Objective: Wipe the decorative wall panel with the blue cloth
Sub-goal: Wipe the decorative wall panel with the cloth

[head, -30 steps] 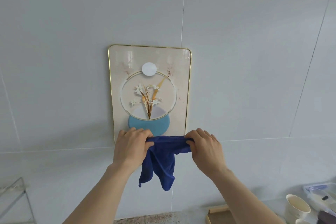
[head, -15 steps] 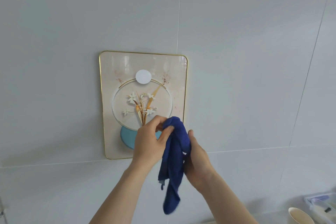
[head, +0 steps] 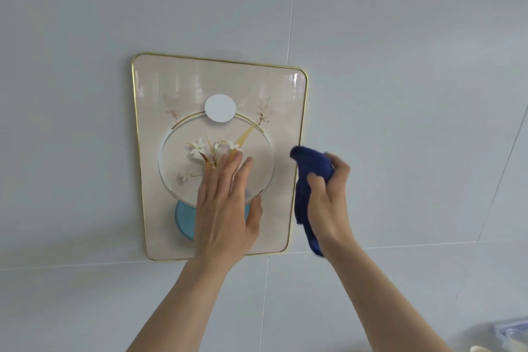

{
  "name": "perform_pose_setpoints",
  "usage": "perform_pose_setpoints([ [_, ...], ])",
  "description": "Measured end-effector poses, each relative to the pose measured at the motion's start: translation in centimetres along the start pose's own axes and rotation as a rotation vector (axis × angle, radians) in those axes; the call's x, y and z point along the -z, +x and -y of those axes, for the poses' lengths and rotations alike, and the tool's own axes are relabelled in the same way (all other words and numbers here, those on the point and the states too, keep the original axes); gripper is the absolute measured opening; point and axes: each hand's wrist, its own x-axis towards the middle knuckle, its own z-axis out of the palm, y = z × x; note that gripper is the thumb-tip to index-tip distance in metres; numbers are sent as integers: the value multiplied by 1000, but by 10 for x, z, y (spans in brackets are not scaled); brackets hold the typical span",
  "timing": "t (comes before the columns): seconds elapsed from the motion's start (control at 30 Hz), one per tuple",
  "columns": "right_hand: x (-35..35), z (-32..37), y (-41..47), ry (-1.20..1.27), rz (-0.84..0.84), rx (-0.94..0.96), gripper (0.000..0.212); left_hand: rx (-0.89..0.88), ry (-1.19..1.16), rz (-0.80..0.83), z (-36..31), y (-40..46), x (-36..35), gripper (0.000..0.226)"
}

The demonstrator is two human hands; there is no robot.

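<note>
The decorative wall panel (head: 183,86) hangs on the tiled wall, cream with a gold rim, a white disc, white flowers in a ring and a teal shape at the bottom. My left hand (head: 225,208) lies flat and open over the panel's lower middle, fingers pointing up at the flowers. My right hand (head: 328,197) grips the bunched blue cloth (head: 310,168) at the panel's right edge. A tail of the cloth hangs down past my wrist.
Pale grey wall tiles (head: 400,66) surround the panel. At the bottom right corner a clear container (head: 514,334) and a pale rim show partly.
The left hand let go of the cloth and went flat onto the panel. The right hand carried the bunched cloth right to the panel's edge. The view moved closer.
</note>
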Motion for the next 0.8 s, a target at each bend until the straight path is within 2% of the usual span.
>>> perform_pose_setpoints([
  [0.1, -15, -12, 27, -334, -92, 460, 49, -53, 210, 27, 7, 18, -14, 71],
  [0.13, -19, -17, 36, -434, -134, 558, 51, -53, 262, 30, 9, 23, -18, 72],
  [0.23, -29, -41, 50, -640, -186, 703, 50, -37, 321, 13, 20, 30, -32, 71],
  [0.33, -32, -73, 50, -765, -164, 784, 47, -59, 329, -11, 32, 30, -45, 66],
  [0.47, -19, -111, 38, -829, -126, 867, 31, -87, 301, -52, 39, 32, -53, 63],
  [0.6, -9, -140, 18, -931, -39, 869, 39, -79, 328, -76, 41, 33, -61, 64],
  [0.8, -9, -115, 25, -956, -90, 931, 48, -79, 327, -92, 41, 33, -63, 64],
])
